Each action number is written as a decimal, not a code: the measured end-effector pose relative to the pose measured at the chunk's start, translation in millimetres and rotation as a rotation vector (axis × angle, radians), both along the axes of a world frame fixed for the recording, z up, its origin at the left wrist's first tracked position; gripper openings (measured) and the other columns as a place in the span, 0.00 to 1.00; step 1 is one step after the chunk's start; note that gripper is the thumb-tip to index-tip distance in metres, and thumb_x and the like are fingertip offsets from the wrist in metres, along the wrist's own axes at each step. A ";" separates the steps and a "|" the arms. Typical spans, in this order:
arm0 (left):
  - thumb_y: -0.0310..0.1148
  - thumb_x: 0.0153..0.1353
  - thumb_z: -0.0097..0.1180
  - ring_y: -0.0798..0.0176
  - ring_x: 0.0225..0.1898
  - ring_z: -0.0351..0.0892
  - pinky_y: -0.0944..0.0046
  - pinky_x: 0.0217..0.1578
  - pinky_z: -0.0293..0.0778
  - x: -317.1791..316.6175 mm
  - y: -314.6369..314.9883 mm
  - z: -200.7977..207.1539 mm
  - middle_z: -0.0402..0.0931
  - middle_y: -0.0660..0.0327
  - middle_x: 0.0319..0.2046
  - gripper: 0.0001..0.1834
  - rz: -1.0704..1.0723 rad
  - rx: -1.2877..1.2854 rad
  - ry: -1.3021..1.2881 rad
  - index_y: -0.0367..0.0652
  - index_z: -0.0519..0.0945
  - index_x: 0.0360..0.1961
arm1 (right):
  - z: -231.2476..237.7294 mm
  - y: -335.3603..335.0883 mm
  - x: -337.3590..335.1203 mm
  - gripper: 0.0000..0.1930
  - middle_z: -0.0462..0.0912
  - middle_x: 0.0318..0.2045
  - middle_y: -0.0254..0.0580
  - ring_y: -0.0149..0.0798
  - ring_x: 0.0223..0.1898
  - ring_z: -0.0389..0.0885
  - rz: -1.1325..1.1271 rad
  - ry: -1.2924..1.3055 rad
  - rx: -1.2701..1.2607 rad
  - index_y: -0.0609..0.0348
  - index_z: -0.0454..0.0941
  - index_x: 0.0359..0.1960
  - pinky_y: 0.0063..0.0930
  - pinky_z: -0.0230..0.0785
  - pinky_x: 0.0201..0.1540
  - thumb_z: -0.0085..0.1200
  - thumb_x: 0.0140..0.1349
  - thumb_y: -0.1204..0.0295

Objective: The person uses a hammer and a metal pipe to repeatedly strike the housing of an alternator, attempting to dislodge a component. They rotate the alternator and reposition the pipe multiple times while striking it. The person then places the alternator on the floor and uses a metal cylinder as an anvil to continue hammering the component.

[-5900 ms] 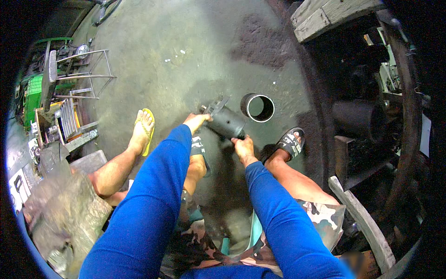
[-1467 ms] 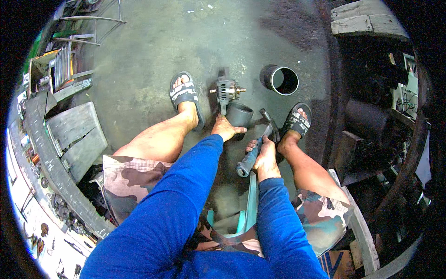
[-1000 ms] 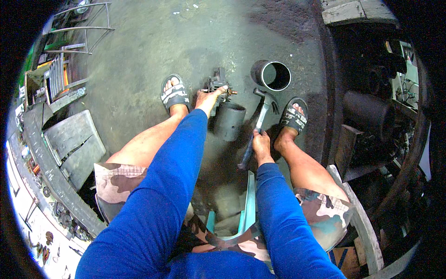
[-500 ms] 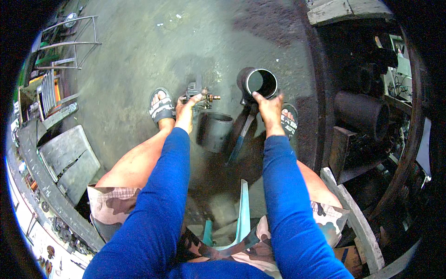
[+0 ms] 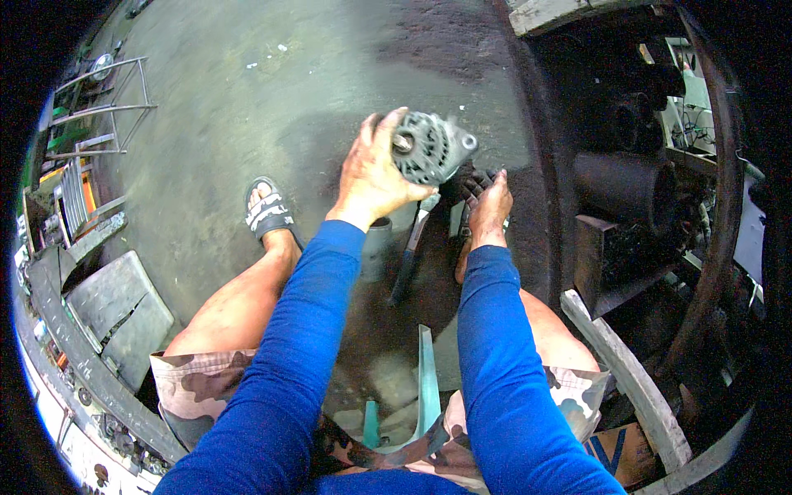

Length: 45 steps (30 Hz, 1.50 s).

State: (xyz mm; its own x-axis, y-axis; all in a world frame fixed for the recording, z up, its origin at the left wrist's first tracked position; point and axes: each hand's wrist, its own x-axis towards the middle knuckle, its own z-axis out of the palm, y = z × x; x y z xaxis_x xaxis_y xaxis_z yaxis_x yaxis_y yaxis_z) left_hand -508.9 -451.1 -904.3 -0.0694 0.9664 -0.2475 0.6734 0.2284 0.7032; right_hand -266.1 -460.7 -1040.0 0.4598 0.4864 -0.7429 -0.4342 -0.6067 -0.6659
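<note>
My left hand (image 5: 370, 169) grips a grey metal alternator (image 5: 433, 153) by its side, lifted above the floor. Its slotted end housing, central shaft and a mounting ear with a hole face up. Close to it on the right is my right hand (image 5: 492, 205), holding nothing, with its blackened fingers apart. Under my left wrist a short grey metal cylinder (image 5: 376, 247) stands partly hidden. A hammer-like tool with a dark handle (image 5: 403, 268) leans beside the cylinder; its upper end is hidden behind the alternator.
Both my sandalled feet rest on the stained concrete floor (image 5: 206, 107). On the right are a dark rack (image 5: 615, 247) with large cylinders (image 5: 624, 191) and a wooden beam (image 5: 627, 379). To the left stand a metal frame (image 5: 103, 107) and a bench (image 5: 107, 346) with small parts.
My left hand has raised the alternator and moved it right, in front of where the open cylinder was. My right hand has let go of that cylinder, now out of sight.
</note>
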 end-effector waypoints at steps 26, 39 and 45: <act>0.53 0.70 0.60 0.37 0.64 0.78 0.47 0.66 0.71 18.1 17.5 -60.2 0.79 0.34 0.59 0.35 0.158 -0.339 -0.029 0.31 0.78 0.63 | 14.8 15.1 -12.1 0.16 0.85 0.54 0.46 0.40 0.54 0.82 0.422 -0.078 0.192 0.63 0.79 0.61 0.36 0.72 0.62 0.56 0.74 0.76; 0.47 0.66 0.66 0.40 0.62 0.79 0.48 0.66 0.72 16.3 7.2 -84.2 0.81 0.39 0.58 0.29 0.152 -0.073 -0.196 0.32 0.84 0.57 | 13.2 -11.4 -14.3 0.16 0.84 0.55 0.44 0.39 0.55 0.81 0.277 -0.001 0.198 0.61 0.78 0.62 0.33 0.70 0.63 0.54 0.74 0.79; 0.52 0.75 0.51 0.34 0.55 0.82 0.45 0.60 0.75 30.1 16.3 -91.2 0.84 0.36 0.49 0.30 0.305 -0.136 -0.094 0.30 0.86 0.49 | 10.4 -9.1 -12.0 0.21 0.83 0.60 0.48 0.43 0.58 0.80 0.340 -0.114 0.086 0.62 0.75 0.67 0.36 0.69 0.65 0.57 0.74 0.74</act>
State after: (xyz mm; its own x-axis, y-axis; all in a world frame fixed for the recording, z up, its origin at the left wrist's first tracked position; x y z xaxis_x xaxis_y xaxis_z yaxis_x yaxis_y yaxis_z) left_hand -478.8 -434.8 -995.5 -0.3208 0.8625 -0.3914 0.4934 0.5050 0.7082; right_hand -278.1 -469.7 -1029.6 0.3381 0.6845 -0.6459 -0.1376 -0.6430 -0.7534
